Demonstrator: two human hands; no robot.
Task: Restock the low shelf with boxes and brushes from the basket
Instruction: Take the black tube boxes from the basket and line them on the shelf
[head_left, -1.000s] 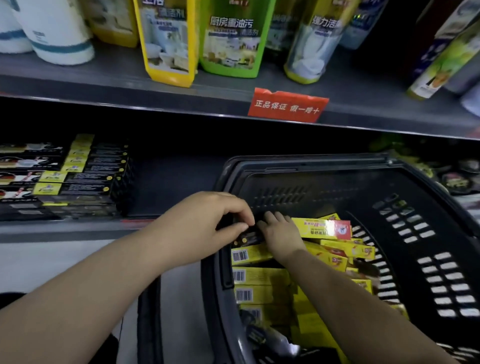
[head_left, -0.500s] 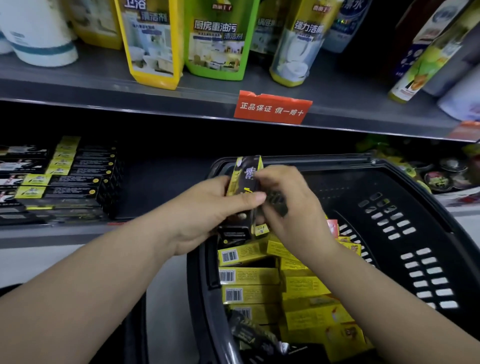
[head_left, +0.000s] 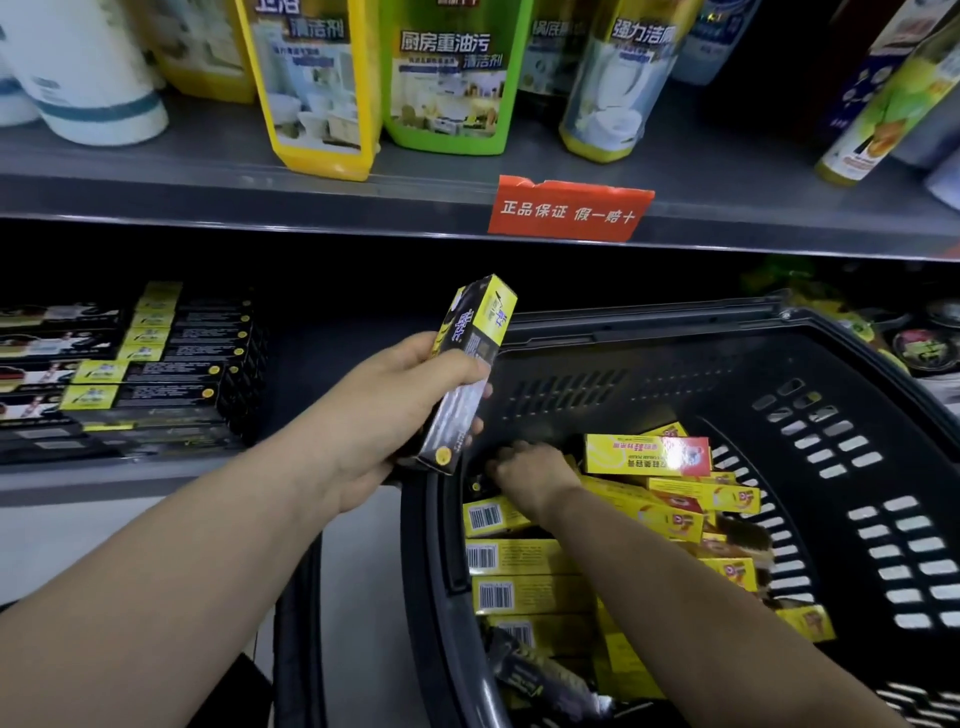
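Note:
My left hand (head_left: 384, 415) grips a long black and yellow box (head_left: 467, 371), tilted nearly upright above the left rim of the black basket (head_left: 727, 364). My right hand (head_left: 530, 470) reaches down into the basket among several yellow boxes (head_left: 644, 457); its fingertips are hidden, so what they hold is unclear. A brown brush (head_left: 737, 543) lies partly under the boxes. On the low shelf (head_left: 322, 374), at the left, stands a stack of black and yellow boxes (head_left: 156, 374).
The upper shelf (head_left: 311, 197) carries cleaner bottles (head_left: 447, 78) and a red price tag (head_left: 569, 210). Round tins (head_left: 924, 348) sit on the low shelf to the right of the basket. A bare stretch of shelf lies between the stack and the basket.
My right hand let go of the black and yellow box and dropped back into the basket. My left hand kept the box and raised it slightly.

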